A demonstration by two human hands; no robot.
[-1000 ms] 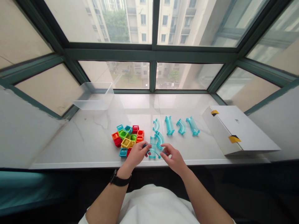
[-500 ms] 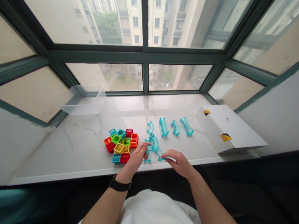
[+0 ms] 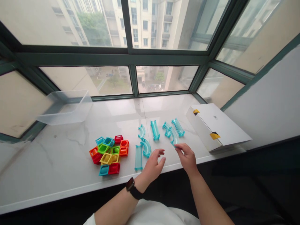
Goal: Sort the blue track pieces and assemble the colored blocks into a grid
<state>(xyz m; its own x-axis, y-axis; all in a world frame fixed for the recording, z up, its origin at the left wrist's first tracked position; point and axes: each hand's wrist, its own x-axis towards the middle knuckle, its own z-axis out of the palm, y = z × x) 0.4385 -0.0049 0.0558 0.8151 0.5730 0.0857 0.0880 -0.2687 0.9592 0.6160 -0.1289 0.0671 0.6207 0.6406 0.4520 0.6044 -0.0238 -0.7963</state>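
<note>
Between the thumb and fingers of my right hand [image 3: 187, 157] is the near end of a curved clear-blue track piece [image 3: 173, 136]. Its far end overlaps or sits just in front of another curved track piece [image 3: 166, 128]. My left hand [image 3: 153, 164] is held over the ledge's front edge, fingers apart and nothing in them. Left of it lie a straight track piece [image 3: 138, 157] and a curved one [image 3: 146, 147], with a smaller curve [image 3: 141, 131] behind. Two more straight pieces, one in the middle [image 3: 155, 130] and one at the right [image 3: 178, 127], lie farther back.
A pile of coloured plastic blocks [image 3: 106, 158] lies to the left. Behind it, a clear plastic bin [image 3: 63, 118] stands by the window. A white box [image 3: 217, 125] with yellow-and-black tabs is at the right. The white ledge [image 3: 70, 175] ends at its front edge.
My right hand has carried the curved track piece away to the right, beside the other curve. My left hand has let go of it and opened. The view has shifted right.
</note>
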